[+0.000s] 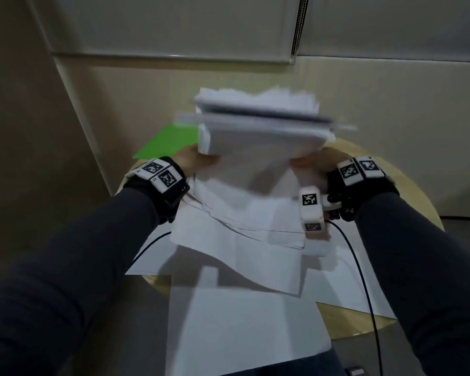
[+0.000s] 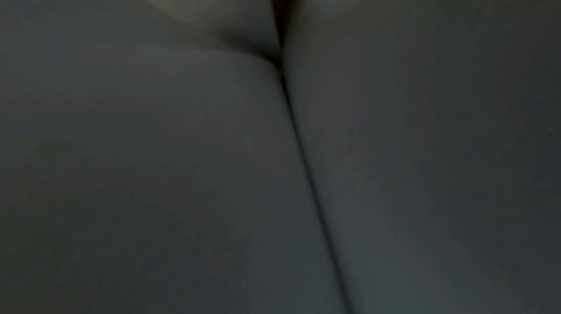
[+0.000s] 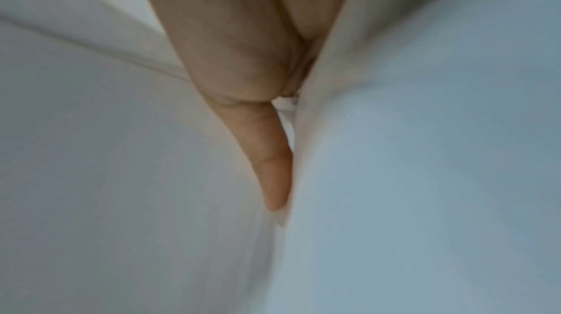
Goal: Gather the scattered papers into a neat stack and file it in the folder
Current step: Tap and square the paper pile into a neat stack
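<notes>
Both hands hold a thick, blurred bundle of white papers (image 1: 258, 126) up above the round table. My left hand (image 1: 198, 158) grips its lower left corner, and my right hand (image 1: 310, 158) grips its lower right corner. In the right wrist view my thumb (image 3: 273, 163) presses flat against a white sheet (image 3: 425, 175). The left wrist view is dark and shows only shadowed paper (image 2: 152, 175). A green folder (image 1: 168, 143) lies flat on the table behind my left hand. More loose white sheets (image 1: 242, 226) lie fanned on the table under the bundle.
The round wooden table (image 1: 407, 185) stands against a beige wall. Large white sheets (image 1: 244, 321) hang over its near edge. A black cable (image 1: 364, 280) runs from my right wrist across the papers. Another cable (image 1: 149, 245) shows at the left.
</notes>
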{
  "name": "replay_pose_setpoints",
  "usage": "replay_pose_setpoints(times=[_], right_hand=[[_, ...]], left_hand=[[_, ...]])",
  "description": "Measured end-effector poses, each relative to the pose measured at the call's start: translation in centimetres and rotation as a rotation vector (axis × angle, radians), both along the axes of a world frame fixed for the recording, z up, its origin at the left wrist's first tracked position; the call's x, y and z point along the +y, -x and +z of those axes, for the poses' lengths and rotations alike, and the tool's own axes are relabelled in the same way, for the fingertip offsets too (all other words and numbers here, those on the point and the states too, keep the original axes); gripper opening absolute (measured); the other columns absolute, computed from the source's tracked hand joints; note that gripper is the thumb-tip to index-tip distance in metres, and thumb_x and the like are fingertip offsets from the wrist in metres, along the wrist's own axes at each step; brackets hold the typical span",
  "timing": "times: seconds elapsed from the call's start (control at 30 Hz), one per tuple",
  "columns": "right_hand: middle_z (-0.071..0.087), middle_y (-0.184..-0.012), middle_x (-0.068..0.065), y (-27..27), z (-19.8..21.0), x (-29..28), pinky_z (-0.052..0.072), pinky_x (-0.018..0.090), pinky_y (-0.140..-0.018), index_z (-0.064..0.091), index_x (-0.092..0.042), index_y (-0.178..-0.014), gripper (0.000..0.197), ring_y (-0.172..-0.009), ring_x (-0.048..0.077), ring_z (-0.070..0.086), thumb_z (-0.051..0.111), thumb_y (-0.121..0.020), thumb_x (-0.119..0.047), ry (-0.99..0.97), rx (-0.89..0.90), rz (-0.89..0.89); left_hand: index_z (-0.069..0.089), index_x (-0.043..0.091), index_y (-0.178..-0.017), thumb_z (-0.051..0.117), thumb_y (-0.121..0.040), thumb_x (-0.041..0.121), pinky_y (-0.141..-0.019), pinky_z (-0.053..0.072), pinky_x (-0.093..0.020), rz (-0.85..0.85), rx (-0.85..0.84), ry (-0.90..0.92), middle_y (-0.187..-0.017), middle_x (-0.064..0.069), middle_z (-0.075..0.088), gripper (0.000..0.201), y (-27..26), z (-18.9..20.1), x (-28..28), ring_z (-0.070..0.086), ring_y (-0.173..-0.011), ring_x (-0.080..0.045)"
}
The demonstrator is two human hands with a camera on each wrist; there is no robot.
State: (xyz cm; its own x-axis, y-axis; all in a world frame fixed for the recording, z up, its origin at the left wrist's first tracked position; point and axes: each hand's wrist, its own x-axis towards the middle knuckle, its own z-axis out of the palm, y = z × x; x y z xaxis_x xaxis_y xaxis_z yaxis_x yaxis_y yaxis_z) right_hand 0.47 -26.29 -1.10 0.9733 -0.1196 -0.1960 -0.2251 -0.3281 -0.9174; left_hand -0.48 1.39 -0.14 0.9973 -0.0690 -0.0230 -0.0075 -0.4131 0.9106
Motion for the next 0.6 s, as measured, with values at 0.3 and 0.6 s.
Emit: replay_pose_setpoints(times=[0.3,0.6], right_hand=[[0.066,-0.091,-0.003,2.3,4.3,2.2,0.056,0.011,-0.066,0.06,-0.007,-0.107,0.028,-0.076,0.008,0.064,0.069,-0.081,-0.008,-0.041,-0.401,-0.093],[0.062,-0.103,-0.001,2.9,6.6,5.6,0.051,0.027,-0.09,0.057,-0.006,-0.121,0.034,-0.098,0.014,0.061,0.06,-0.088,-0.015,-0.041,-0.762,-0.268]], left_hand=[[0.041,0.005,-0.134,0.057,-0.085,-0.01,-0.085,0.054,-0.025,-0.058,-0.152,0.32,-0.116,-0.007,0.061,0.054,0.6,2.6,-1.2,0.063,-0.094,-0.017],[0.044,0.012,-0.125,0.065,-0.07,-0.001,-0.101,0.048,-0.041,0.03,-0.415,0.453,-0.122,-0.014,0.061,0.06,1.4,4.8,-1.7,0.061,-0.112,-0.027]])
